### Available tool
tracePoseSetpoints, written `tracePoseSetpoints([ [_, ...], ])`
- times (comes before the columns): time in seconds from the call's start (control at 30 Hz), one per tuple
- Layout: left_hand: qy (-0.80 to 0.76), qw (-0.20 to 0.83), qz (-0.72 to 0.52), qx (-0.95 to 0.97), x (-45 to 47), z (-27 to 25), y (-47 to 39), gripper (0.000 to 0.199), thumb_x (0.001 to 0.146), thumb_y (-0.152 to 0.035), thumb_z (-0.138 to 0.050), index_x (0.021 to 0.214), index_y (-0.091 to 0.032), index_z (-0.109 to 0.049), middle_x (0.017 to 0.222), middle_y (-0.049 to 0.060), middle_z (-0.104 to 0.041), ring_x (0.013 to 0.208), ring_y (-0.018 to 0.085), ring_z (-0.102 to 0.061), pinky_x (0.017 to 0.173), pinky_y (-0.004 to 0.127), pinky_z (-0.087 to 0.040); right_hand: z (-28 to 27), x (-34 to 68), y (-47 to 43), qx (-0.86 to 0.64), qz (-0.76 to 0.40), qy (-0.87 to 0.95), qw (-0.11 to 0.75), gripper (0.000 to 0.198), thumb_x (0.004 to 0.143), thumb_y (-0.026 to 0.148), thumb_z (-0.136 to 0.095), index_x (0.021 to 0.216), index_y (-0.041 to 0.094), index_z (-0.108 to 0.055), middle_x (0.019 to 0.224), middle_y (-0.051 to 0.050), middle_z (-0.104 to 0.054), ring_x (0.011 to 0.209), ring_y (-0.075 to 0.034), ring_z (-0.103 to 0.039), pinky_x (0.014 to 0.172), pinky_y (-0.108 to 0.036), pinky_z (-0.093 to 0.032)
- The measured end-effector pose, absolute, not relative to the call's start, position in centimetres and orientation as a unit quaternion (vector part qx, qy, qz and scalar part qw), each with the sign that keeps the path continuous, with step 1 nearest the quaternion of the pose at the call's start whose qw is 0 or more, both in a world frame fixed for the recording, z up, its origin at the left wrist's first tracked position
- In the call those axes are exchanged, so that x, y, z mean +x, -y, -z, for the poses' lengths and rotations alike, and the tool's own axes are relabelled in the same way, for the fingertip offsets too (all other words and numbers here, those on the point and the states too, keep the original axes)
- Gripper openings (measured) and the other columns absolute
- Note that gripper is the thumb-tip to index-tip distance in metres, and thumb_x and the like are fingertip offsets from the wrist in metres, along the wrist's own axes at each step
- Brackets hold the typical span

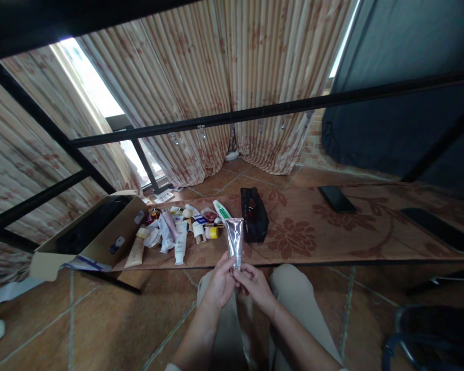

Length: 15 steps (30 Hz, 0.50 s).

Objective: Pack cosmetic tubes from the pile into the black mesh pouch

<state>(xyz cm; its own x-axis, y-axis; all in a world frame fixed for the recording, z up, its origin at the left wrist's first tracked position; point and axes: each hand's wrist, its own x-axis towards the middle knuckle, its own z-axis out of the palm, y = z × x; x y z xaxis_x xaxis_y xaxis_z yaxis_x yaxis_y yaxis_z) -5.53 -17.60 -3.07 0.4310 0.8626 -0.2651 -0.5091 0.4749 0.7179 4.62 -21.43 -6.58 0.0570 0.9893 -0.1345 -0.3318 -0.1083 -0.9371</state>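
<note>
At the far left of the tabletop (290, 255), an open cardboard box (96, 239) is seen with a black item (88, 224) inside. To its right, a crowded group of toiletries is spread. At its near left edge a beige tube (135, 252) is laid, with a round white container (152, 238) just beyond. Farther right, a white tube (181, 243) is pointed toward the near edge, followed by a white bottle with a gold-toned base (198, 233) and a yellow-capped container (213, 233). Behind these, a white-and-green tube (221, 210) is laid at a slant.

Next comes the silver tube (235, 236), held up at the near edge of the tabletop with its wide flat end uppermost. Its lower part is grasped by the fingers of the left hand (221, 283), while its narrow bottom end is pinched by the fingers of the right hand (255, 287).

Just beyond the tube, to the right, a black pouch (254, 219) is placed. Well apart from it, a dark-screened smartphone (336, 199) is laid flat, and at the far right a larger black rectangular device (443, 229) is seen.
</note>
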Motion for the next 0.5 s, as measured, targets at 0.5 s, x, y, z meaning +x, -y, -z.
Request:
tracePoseSetpoints([
  [0.5, -0.328, 0.791, -0.433, 0.28, -5.51, 3.12, 17.5, 0.033, 0.075, -0.03, -0.07, 0.105, -0.016, -0.066, 0.087, 0.004, -0.066, 0.062, 0.011, -0.054, 0.051, 0.022, -0.035, 6.41, 4.53, 21.53, -0.454, -0.585, 0.357, 0.568, 0.044, 0.065, 0.057, -0.074, 0.081, 0.017, -0.064, 0.053, 0.005, -0.052, 0.043, -0.007, -0.039, 0.041, -0.02, -0.029],
])
